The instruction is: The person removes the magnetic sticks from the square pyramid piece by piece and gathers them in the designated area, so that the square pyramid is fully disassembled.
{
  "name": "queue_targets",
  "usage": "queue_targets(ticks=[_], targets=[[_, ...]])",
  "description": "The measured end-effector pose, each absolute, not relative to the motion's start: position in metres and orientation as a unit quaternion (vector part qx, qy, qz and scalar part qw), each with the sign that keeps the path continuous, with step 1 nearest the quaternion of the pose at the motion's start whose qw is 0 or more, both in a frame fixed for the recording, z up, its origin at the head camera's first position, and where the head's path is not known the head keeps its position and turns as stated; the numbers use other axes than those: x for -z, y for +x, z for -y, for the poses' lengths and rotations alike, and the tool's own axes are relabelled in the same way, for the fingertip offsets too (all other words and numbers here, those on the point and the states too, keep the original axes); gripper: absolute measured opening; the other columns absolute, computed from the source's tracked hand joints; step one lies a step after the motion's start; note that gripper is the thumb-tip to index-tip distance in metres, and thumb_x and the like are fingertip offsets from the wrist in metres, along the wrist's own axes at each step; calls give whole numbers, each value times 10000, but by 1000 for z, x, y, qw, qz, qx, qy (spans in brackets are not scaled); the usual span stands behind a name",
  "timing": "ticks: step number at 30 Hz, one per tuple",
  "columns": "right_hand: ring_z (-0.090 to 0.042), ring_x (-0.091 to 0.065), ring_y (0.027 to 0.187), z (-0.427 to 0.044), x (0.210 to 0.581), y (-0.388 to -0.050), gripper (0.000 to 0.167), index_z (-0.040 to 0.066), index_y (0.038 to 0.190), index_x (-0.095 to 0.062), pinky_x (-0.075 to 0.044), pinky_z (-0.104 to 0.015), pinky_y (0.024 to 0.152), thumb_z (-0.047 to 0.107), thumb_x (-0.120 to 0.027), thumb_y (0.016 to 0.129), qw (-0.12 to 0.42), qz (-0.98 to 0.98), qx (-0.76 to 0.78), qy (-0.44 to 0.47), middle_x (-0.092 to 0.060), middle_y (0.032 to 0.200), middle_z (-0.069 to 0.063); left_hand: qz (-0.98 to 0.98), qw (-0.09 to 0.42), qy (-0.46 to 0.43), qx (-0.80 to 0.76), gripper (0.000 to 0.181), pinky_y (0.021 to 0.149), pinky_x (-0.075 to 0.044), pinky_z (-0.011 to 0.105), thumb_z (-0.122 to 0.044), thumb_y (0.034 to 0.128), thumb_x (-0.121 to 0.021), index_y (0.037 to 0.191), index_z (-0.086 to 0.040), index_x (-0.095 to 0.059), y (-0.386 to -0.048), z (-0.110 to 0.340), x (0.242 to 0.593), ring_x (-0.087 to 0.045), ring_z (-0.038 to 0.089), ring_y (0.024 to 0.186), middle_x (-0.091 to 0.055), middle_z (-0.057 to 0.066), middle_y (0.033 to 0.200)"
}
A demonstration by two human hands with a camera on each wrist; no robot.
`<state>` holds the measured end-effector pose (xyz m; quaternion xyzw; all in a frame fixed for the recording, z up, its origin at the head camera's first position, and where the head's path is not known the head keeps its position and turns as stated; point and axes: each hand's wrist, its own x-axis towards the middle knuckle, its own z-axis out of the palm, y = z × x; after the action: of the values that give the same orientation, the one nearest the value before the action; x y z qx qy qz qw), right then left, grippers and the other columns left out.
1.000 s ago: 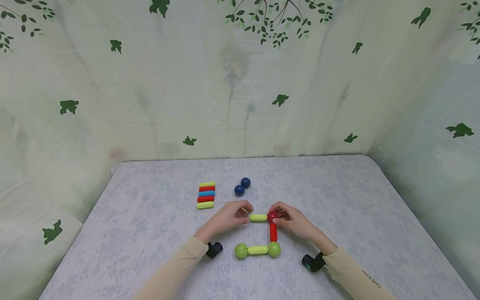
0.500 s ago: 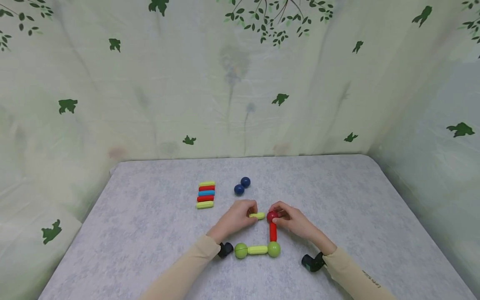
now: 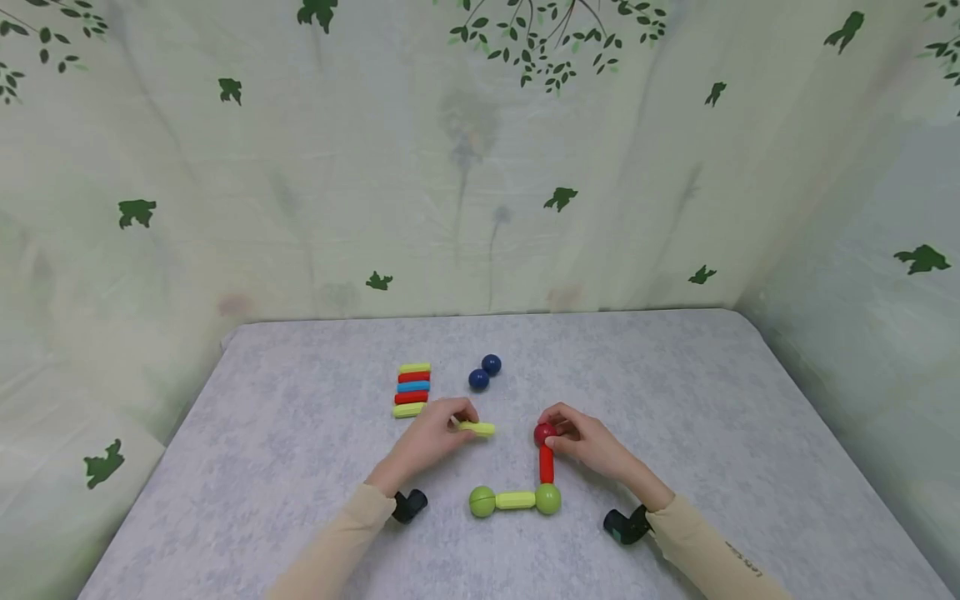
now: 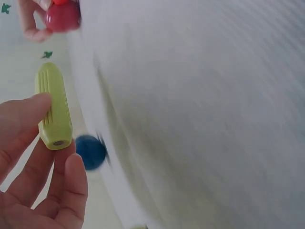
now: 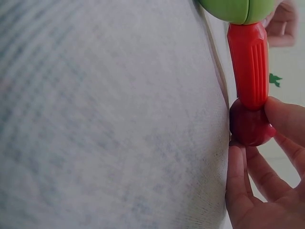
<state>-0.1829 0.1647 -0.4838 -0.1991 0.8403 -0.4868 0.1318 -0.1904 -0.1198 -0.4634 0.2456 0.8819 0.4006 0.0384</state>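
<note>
My left hand [image 3: 433,437] pinches a yellow-green stick [image 3: 478,429] between thumb and fingers, its free end pointing right, apart from the red ball. In the left wrist view the same stick [image 4: 55,107] shows ridges and a small round metal spot on its end. My right hand [image 3: 596,445] grips the red ball [image 3: 544,434]. A red stick [image 3: 546,464] runs from that ball to a green ball [image 3: 548,499]; another yellow-green stick [image 3: 515,501] joins it to a second green ball [image 3: 482,502]. The right wrist view shows fingertips around the red ball [image 5: 250,125].
Two dark blue balls [image 3: 485,372] lie behind the hands. To their left, several sticks in yellow-green, red and blue [image 3: 413,387] lie in a stacked row, the nearest close behind my left hand. Leaf-patterned cloth [image 3: 480,167] hangs behind the grey table [image 3: 675,375].
My left hand took hold of the yellow-green stick beside the red ball and moved left with it, away from the ball. My right hand has stayed at the red ball.
</note>
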Motion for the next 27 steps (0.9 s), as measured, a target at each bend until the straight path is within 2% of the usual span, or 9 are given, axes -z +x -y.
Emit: queue_targets(ticks=[9,13,19,27], targets=[[-239,-558,1015,-164,483,-181,216,98,1143,-571,-455,-416,882,98,-614,932,129,-834,495,-207,-601,1094,-52,-901,-14,176,-396,190,750,-503,323,14,799,-741,883,-119,-636,-182,170,467,-566,155,847,-628,-29,907],[-238,-560,1013,-165,484,-182,220,92,1148,-567,-460,-406,874,81,-609,932,127,-837,491,-207,-599,1100,-56,-907,-21,148,-394,188,732,-498,317,24,801,-732,885,-108,-628,-179,185,468,-552,169,848,-623,-8,928],[-298,-559,1009,-164,486,-182,219,35,1147,-556,-464,-441,861,17,-582,930,121,-840,486,-210,-598,1099,-111,-916,-35,129,-378,178,718,-493,326,32,801,-723,894,-86,-627,-181,194,468,-570,188,860,-628,19,929],[-248,-564,1020,-164,482,-181,228,91,1156,-565,-464,-410,870,85,-609,932,130,-837,491,-203,-599,1113,-63,-924,-34,116,-362,177,712,-486,340,38,799,-725,886,-67,-612,-187,194,468,-568,202,847,-610,36,913]])
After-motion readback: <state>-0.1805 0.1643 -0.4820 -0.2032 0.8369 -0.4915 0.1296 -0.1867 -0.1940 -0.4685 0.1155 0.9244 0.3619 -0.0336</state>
